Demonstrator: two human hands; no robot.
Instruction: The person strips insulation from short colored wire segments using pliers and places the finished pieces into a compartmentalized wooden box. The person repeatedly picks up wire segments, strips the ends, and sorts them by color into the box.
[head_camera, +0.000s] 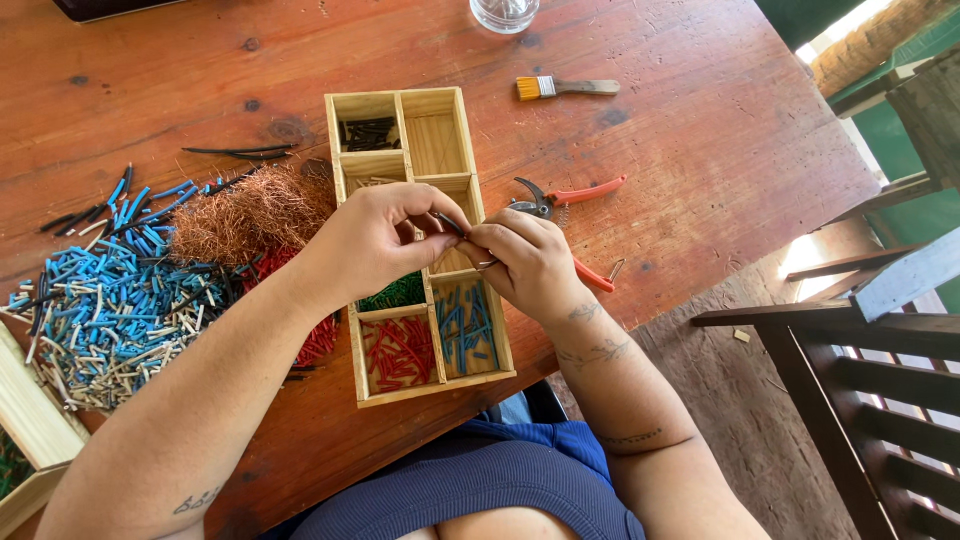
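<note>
My left hand (375, 238) and my right hand (525, 262) meet over a wooden compartment box (491, 330). Both pinch a short dark piece of wire (449, 224) between their fingertips. A small metal tool shows under my right fingers; what it is cannot be told. The box holds sorted bits: black ones (368, 133) at the far end, green ones (397, 292) under my left hand, red ones (398, 352) and blue ones (466, 326) at the near end. One far compartment looks bare.
A pile of blue and pale wire pieces (105, 300) and a tangle of copper strands (248, 212) lie to the left. Orange-handled cutters (575, 195), a small paintbrush (565, 88) and a glass jar (503, 12) lie beyond. Wooden chairs (880, 330) stand right.
</note>
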